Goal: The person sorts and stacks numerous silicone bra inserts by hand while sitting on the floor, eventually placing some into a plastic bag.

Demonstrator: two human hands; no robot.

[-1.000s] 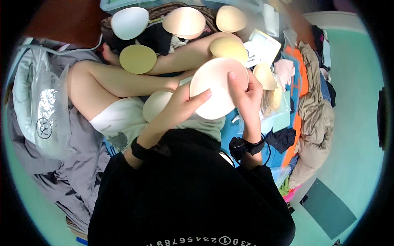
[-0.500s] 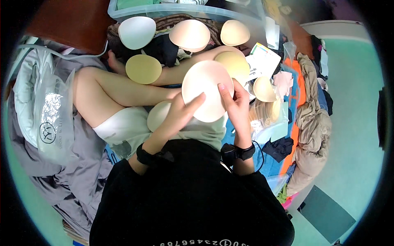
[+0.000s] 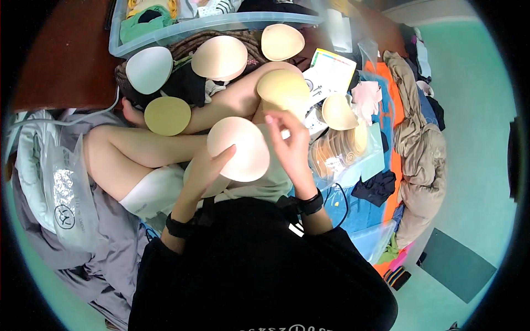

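My left hand [image 3: 207, 168] holds a pale pink bra pad [image 3: 240, 144] above my lap, thumb on its face. Just right of that pad, my right hand [image 3: 292, 140] is off it, fingers loosely curled and slightly apart. Another cream pad [image 3: 216, 186] lies on my lap, partly hidden by my left hand. A yellowish pad [image 3: 283, 87] rests by my right knee, and a darker yellow one [image 3: 167, 116] sits beside my shin. Farther out lie a white pad [image 3: 149, 70], a large beige pad [image 3: 220, 58] and a smaller beige pad [image 3: 282, 42].
To the right are a small cream pad [image 3: 339, 112], a clear package of stacked pads [image 3: 338, 151], a white printed card [image 3: 334, 69] and black cloth [image 3: 375, 188]. A clear plastic bin [image 3: 215, 23] stands ahead. Grey bedding [image 3: 110, 231] and a plastic bag [image 3: 72, 193] lie left.
My right hand has let go of the pale pink pad and moved off its right side. My left hand keeps the pad, now lower and farther left. The whole view has shifted somewhat.
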